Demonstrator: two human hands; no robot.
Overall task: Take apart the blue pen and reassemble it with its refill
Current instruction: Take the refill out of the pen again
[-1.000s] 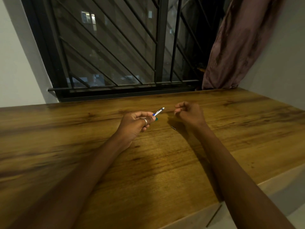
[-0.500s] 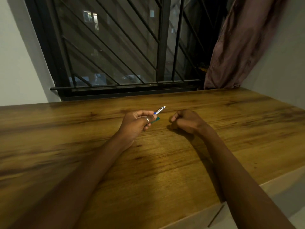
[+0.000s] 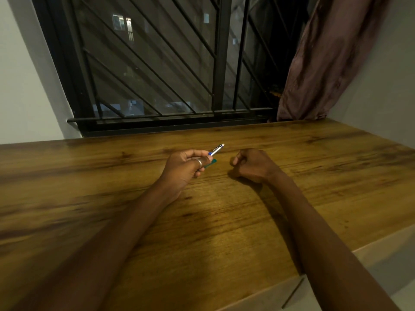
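The pen (image 3: 216, 150) is in the left hand (image 3: 185, 168), held near its blue part between the thumb and the fingers, and its silver end with a pale tip points up and to the right, away from the person. Under the same fingers a small green piece (image 3: 211, 162) sticks out, just above the table; I cannot tell what it is. The left hand wears a ring (image 3: 199, 163) on one finger and is closed around the pen. The right hand (image 3: 252, 165) rests on the table just to the right of the pen tip, not touching it, and it is curled into a loose fist; if something is inside, it is not visible. Both forearms lie over the table (image 3: 224, 221), which is a wide wooden top with dark grain and a pale front edge at the lower right. Behind the table is a window (image 3: 170, 63) with black metal bars, some upright and some diagonal, and outside it is dark with a few lit windows of another building. A brownish curtain (image 3: 325, 63) hangs at the right side of the window, and pale walls (image 3: 24, 86) stand on both sides.
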